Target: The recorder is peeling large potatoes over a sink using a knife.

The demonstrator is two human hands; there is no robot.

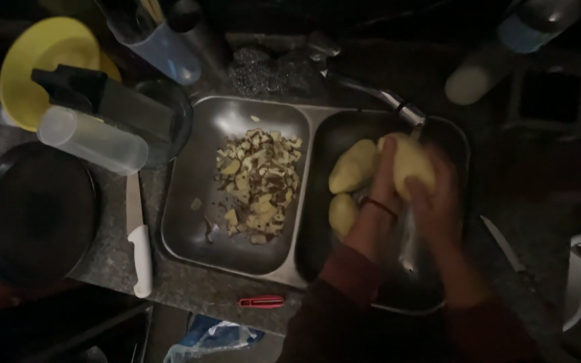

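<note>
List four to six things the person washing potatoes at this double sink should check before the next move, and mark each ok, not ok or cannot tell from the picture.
1. Potato held securely: both the left hand and the right hand are around the peeled potato under the tap - ok.
2. Water running: the picture is too dark and blurred - cannot tell.
3. Other peeled potatoes lie inside the right basin - ok.
4. Peelings are kept to the left basin - ok.
5. White-handled knife lies flat on the counter, apart from both hands - ok.
6. Red peeler lies near the counter's front edge - not ok.
</note>
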